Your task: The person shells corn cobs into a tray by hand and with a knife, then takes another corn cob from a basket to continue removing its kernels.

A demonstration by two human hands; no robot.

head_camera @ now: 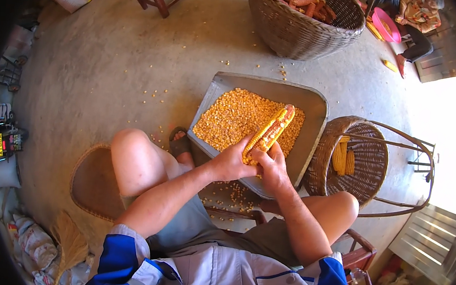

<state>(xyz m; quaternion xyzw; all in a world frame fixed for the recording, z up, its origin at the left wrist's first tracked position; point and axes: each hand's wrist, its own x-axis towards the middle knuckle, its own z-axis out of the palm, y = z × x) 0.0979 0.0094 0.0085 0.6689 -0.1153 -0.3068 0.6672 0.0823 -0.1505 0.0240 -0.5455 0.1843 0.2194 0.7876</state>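
An ear of dried corn [268, 133], partly stripped so that reddish cob shows along its length, is held in both hands over a grey metal scoop-shaped pan [312, 105]. My left hand [232, 161] grips the lower left side of the ear. My right hand [273, 169] holds its lower end, the thumb laid on the kernels. Loose yellow kernels [230, 116] cover much of the pan's bottom. The undersides of the ear and the fingers behind it are hidden.
Right of the pan, a handled wicker basket [317, 166] holds several corn ears [339, 156]. A larger wicker basket [302, 35] with bare cobs [305, 2] stands beyond. Kernels lie scattered on the floor. Another person [420, 15] sits at the upper right by a pink basin [386, 26].
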